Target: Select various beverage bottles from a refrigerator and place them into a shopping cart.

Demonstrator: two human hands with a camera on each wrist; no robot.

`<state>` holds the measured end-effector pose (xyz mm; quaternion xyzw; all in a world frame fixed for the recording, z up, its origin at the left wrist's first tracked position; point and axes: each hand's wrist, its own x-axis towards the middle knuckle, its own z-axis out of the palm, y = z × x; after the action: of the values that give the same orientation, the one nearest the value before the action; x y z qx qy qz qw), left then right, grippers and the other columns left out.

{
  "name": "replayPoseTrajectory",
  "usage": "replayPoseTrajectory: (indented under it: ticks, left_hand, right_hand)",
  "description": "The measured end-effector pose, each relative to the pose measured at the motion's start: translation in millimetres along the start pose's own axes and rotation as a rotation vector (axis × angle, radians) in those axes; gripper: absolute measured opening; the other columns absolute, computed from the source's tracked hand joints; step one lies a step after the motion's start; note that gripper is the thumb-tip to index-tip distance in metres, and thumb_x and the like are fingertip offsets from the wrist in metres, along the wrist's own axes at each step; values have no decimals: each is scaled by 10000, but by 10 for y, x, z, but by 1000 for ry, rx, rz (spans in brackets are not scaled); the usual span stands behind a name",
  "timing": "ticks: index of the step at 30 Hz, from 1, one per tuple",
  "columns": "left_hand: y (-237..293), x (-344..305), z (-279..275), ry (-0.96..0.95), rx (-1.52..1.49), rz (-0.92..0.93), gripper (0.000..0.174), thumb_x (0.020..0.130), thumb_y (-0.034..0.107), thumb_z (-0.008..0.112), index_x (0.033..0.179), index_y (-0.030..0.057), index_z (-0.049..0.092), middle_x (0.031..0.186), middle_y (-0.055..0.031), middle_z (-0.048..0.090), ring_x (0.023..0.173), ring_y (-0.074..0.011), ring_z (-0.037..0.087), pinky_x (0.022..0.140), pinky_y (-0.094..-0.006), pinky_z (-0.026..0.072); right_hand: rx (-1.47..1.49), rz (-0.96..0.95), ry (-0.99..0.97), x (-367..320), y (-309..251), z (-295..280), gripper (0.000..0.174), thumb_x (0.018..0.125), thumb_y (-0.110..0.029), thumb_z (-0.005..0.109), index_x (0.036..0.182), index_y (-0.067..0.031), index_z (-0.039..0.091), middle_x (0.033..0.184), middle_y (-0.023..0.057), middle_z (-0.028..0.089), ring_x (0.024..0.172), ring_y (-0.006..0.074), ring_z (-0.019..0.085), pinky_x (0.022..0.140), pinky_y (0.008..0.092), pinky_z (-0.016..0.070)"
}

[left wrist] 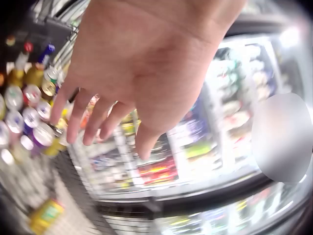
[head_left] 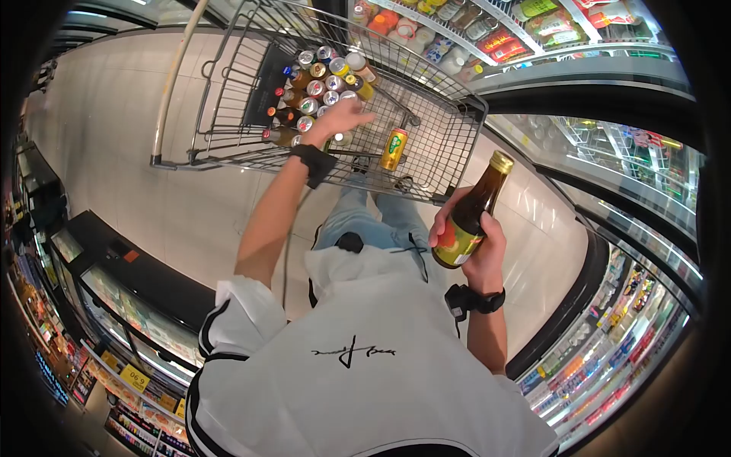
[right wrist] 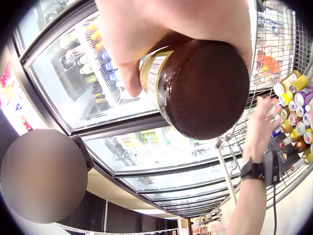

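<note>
My right hand (head_left: 487, 247) grips a brown glass bottle (head_left: 483, 194) with a gold cap and a green label showing red fruit. The bottle tilts, cap up, outside the cart's near right corner; its dark round base (right wrist: 208, 90) faces the right wrist camera. Over the shopping cart (head_left: 457, 164), my left hand (head_left: 344, 119) is held out with its fingers extended and nothing in them. Beneath and beside it stand several bottles and cans (head_left: 315, 88), packed together at the cart's left end. A yellow can (head_left: 394, 149) lies apart from them on the wire floor.
Lit refrigerated shelves (head_left: 502, 46) with packaged drinks line the far side and the right, behind dark-framed glass doors (head_left: 609, 152). A low black-edged display case (head_left: 137, 266) stands at left. The cart's handle (head_left: 161, 107) is on its left, above the tiled floor (head_left: 106, 99).
</note>
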<state>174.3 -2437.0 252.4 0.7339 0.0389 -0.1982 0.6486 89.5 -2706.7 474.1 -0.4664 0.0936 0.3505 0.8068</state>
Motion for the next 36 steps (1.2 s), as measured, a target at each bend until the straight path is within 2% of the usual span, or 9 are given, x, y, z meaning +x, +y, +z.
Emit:
replayPoseTrajectory:
  ticks: [1, 2, 3, 4, 11, 15, 21, 29, 36]
  left_hand:
    - [-188, 121, -236, -97, 421, -229, 461, 876, 377, 692, 1117, -14, 646, 991, -123, 698, 901, -192, 648, 767, -346, 500]
    - [-1169, 295, -296, 33, 458, -56, 494, 816, 422, 721, 1026, -22, 671, 900, -164, 700, 813, -238, 668, 717, -385, 504]
    - [-1131, 327, -396, -100, 712, -276, 520, 758, 454, 744, 953, -24, 687, 907, -190, 703, 807, -292, 677, 704, -412, 506]
    - [-1330, 441, -433, -207, 714, -420, 714, 723, 475, 758, 1168, -63, 616, 1126, -290, 646, 1085, -387, 626, 927, -431, 494]
    - [-1965, 671, 88, -27, 833, -518, 429, 751, 253, 709, 1069, -29, 653, 1094, -267, 662, 1079, -381, 638, 917, -443, 521]
    - [-2316, 714, 378, -129, 991, -556, 204, 811, 109, 635, 990, 25, 684, 1021, -227, 691, 971, -371, 682, 811, -454, 570]
    - [-2519, 678, 439, -33, 1077, -363, 106, 842, 64, 606, 912, 61, 686, 892, -185, 702, 861, -347, 705, 725, -457, 583]
    - [-1596, 543, 249, -332, 1098, -72, 126, 773, 59, 608, 820, -29, 685, 854, -246, 683, 834, -384, 684, 751, -460, 556]
    - [895, -117, -61, -234, 695, 208, 207, 727, 83, 708, 850, -76, 659, 769, -238, 651, 723, -402, 647, 671, -447, 515]
  right_hand:
    - [41, -3, 10, 32, 5, -37, 510, 831, -399, 599, 1108, 13, 480, 800, 200, 612, 681, 285, 629, 656, 372, 526]
    - [39, -4, 36, 53, -14, -32, 544, 876, -489, 551, 1092, 5, 480, 799, 201, 610, 686, 288, 629, 664, 375, 523]
    - [41, -5, 51, 77, -6, -54, 544, 876, -489, 551, 1092, 5, 480, 799, 201, 610, 686, 288, 629, 664, 375, 523]
    - [57, -15, 80, 110, 2, -85, 545, 875, -497, 545, 1084, 2, 481, 802, 203, 611, 690, 291, 630, 669, 375, 522]
    - [67, -3, 309, 370, 80, -385, 545, 785, -457, 616, 1048, 2, 485, 807, 216, 611, 716, 306, 644, 684, 426, 553]
    - [83, -22, 420, 426, 71, -405, 530, 759, -431, 639, 1027, 5, 498, 797, 212, 612, 705, 306, 644, 678, 419, 547]
    - [17, -38, 460, 437, 11, -428, 547, 769, -504, 595, 1017, -31, 481, 745, 182, 574, 650, 318, 610, 629, 416, 510]
    - [28, -90, 370, 495, -112, -441, 525, 803, -473, 586, 1032, -12, 484, 764, 185, 592, 673, 301, 630, 652, 406, 529]
    - [56, -109, 211, 454, -266, -607, 468, 839, -398, 580, 1036, 23, 520, 1307, 299, 519, 690, 282, 678, 670, 373, 559]
